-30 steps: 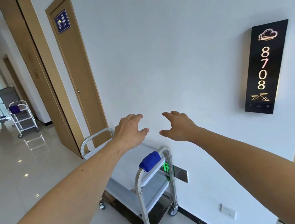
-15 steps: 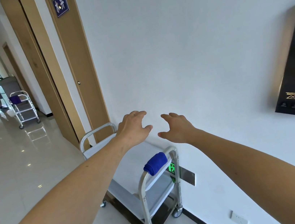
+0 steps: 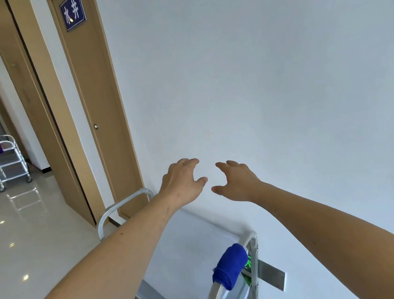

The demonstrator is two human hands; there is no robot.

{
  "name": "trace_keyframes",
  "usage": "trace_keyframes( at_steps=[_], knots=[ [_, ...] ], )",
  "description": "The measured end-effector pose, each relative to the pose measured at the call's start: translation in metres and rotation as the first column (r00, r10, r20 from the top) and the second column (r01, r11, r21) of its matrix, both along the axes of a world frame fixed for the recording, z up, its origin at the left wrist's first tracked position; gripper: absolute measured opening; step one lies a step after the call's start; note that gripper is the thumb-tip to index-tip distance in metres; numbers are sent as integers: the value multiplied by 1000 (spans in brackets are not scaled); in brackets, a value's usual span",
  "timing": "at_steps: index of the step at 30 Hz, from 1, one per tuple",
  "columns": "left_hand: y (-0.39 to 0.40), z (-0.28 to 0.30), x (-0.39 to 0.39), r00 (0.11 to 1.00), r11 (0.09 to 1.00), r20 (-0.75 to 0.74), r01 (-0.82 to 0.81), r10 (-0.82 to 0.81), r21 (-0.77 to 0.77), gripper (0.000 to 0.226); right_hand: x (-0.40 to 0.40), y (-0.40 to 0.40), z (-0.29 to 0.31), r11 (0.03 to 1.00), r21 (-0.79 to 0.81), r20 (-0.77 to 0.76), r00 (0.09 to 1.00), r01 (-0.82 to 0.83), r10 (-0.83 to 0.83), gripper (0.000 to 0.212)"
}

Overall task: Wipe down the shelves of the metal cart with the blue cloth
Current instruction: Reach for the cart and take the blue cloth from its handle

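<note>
White corridor wall ahead — my left hand (image 3: 182,180) and right hand (image 3: 237,181) hover with fingers loosely spread, holding nothing. Below them the metal cart (image 3: 185,252) stands lengthwise along the wall, blue cloth (image 3: 230,266) wrapped on its near handle.

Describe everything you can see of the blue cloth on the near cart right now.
The blue cloth is a deep blue, soft-looking fabric, bunched and draped over the top bar of the metal cart's near handle, at the end nearest the wall. It hangs down both sides of the bar with a few folds, above the top shelf. Only the bar touches it. The left hand and right hand are held out well beyond it, fingers loosely curled, holding nothing. Whether it is damp cannot be told.
</note>
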State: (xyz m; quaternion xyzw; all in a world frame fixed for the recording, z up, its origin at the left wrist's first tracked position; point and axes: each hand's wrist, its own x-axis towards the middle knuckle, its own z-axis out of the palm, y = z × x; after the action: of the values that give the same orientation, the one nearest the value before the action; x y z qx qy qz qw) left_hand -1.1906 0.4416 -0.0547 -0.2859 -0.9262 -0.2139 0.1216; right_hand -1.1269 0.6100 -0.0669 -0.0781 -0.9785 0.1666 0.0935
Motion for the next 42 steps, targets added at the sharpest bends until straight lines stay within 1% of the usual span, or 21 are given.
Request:
trace_keyframes(
  at_steps=[4, 7, 15, 20, 27, 30, 33, 37, 42],
  knots=[
    [-2, 1, -43, 1000, 1000, 1, 28, -28, 2, 60, -40, -6, 6, 1000, 2, -22, 1000, 16, -16, 80],
    [-2, -4, -70, 999, 999, 11, 37, -37, 11, 60, -62, -7, 3, 1000, 3, -8, 1000, 30, -30, 81],
    [4, -39, -127, 996, 1000, 82, 28, -27, -6, 60, -112, 7, -30, 997, -22, 65, 996, 70, -69, 80],
    [14, -79, -158, 990, 999, 138, 23, -19, -29, 59, -139, 22, -71, 996, -46, 125, 990, 75, -68, 79],
    [40, -150, -190, 968, 996, 253, 21, 1, -84, 60, -170, 46, -143, 986, -118, 219, 972, 117, -89, 74],
    [51, -181, -200, 949, 996, 314, 27, 3, -91, 58, -180, 54, -175, 979, -147, 285, 954, 142, -96, 71],
    [62, -210, -210, 927, 991, 375, 31, 21, -131, 60, -187, 60, -207, 972, -174, 339, 936, 158, -91, 65],
    [73, -246, -219, 892, 978, 448, 27, 70, -207, 62, -194, 69, -244, 969, -174, 419, 904, 175, -88, 69],
    [85, -281, -222, 848, 968, 523, 56, 84, -247, 61, -200, 76, -278, 964, -188, 470, 879, 185, -77, 69]
  ],
)
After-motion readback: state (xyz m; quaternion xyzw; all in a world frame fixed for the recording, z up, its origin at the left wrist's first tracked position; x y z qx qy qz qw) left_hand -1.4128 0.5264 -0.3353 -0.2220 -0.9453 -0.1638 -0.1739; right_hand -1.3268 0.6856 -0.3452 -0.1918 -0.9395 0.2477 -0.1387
